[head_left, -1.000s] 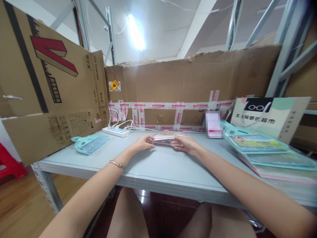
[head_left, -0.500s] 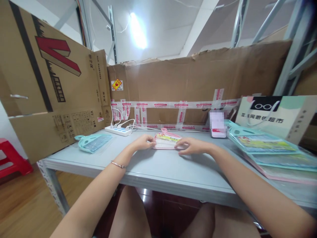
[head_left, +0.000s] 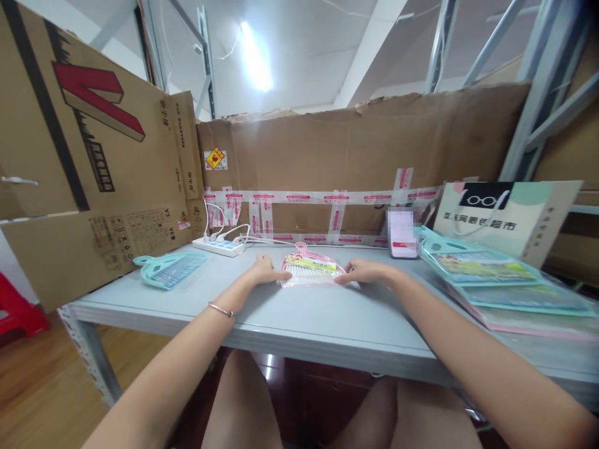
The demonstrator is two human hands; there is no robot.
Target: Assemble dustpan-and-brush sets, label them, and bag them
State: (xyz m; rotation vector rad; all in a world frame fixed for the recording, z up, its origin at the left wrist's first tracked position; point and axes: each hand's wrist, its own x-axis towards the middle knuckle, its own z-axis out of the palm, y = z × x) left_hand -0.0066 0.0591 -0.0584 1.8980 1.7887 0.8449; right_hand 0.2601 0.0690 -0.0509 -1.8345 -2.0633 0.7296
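A pink dustpan and brush set (head_left: 311,269) lies flat on the grey table in front of me, in a clear bag with a yellow-green label and white bristles. At its left edge is my left hand (head_left: 266,272), thumb stretched to the bag's corner and fingers apart from it. My right hand (head_left: 365,272) pinches the bag's right edge between thumb and fingers. A turquoise dustpan and brush set (head_left: 171,269) rests on the left of the table. Several more bagged sets, with a turquoise set (head_left: 486,265) on top, are piled at the right.
A white power strip (head_left: 219,246) with plugged-in cables stands at the back. A phone (head_left: 402,234) leans upright near a printed paper bag (head_left: 500,218). Large cardboard (head_left: 365,149) walls the back, and a carton (head_left: 103,149) stands left. A red stool (head_left: 19,305) is on the floor.
The pink set shows more of its face, with its label less covered. My left fingers have opened away from the bag's edge, and my right hand has shifted to the right edge.
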